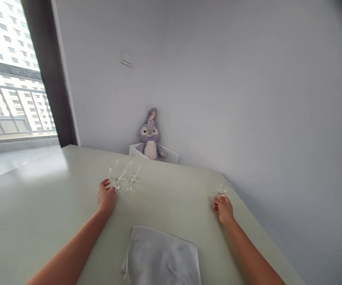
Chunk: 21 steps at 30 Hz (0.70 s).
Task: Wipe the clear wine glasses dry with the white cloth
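Wall corner: pale grey walls point(233, 99); a switch plate point(126, 59) on the left one.
Far left: dark upright frame point(44, 67), with a railing point(19, 92) and a tall building point(7, 31) beyond.
Tabletop: pale green table point(165, 202), glossy toward the left.
Behind far edge: grey plush toy point(150, 138) seated upright in a white perforated basket point(171, 156).
Glass cluster: stemmed clear glasses point(116, 171), apparently four, upright and close together, left of centre.
Left hand point(106, 194): just beside the front-left glass of the cluster; fingers loosely bent and apart, nothing held; contact with the foot unclear.
Lone glass point(223, 188): clear, near the table's right edge, well apart from the cluster; lower part blurred and partly hidden.
Right hand point(225, 209): fingers curled at that glass; cannot tell whether gripping or only touching.
Near edge: folded grey cloth point(163, 255) lying flat between the forearms.
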### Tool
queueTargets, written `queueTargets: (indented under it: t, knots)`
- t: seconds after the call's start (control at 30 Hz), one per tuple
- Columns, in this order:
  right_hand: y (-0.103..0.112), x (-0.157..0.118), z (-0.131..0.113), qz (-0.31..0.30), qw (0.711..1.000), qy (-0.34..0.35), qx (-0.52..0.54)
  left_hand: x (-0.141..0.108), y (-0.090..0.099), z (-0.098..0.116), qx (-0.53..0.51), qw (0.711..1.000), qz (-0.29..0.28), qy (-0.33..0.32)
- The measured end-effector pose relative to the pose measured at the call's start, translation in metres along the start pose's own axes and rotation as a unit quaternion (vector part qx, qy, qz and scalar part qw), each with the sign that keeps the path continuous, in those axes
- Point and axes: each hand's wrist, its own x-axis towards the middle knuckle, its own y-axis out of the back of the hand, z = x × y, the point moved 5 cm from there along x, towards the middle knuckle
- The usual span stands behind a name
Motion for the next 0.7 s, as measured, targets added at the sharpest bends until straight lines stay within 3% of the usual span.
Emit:
queueTargets:
  t: [0.1,0.2,0.33,0.4,0.43,0.57,0.7]
  knots:
    - [-0.025,-0.002,-0.003,-0.037,0.999,0.001,-0.016,-0.004,0.004,0.003,-0.088,0.995,0.003,0.042]
    - [-0.068,-0.039,0.001,-0.118,0.993,0.017,-0.022,-0.002,0.015,0.007,-0.122,0.99,0.044,0.057]
    - [-0.148,-0.139,0.013,-0.308,0.951,0.025,-0.032,0.006,0.03,0.011,-0.138,0.985,0.089,0.052]
    - [-0.193,-0.2,0.018,-0.454,0.889,0.022,-0.059,0.011,0.035,0.01,-0.138,0.984,0.104,0.047]
    - [-0.212,-0.225,0.018,-0.491,0.869,0.019,-0.06,0.013,0.037,0.009,-0.135,0.983,0.111,0.045]
    - [-0.266,-0.286,0.016,-0.529,0.847,0.007,-0.057,0.021,0.04,0.0,-0.122,0.982,0.138,0.043]
    - [-0.297,-0.301,0.015,-0.533,0.844,-0.001,-0.063,0.025,0.038,-0.008,-0.109,0.981,0.155,0.047]
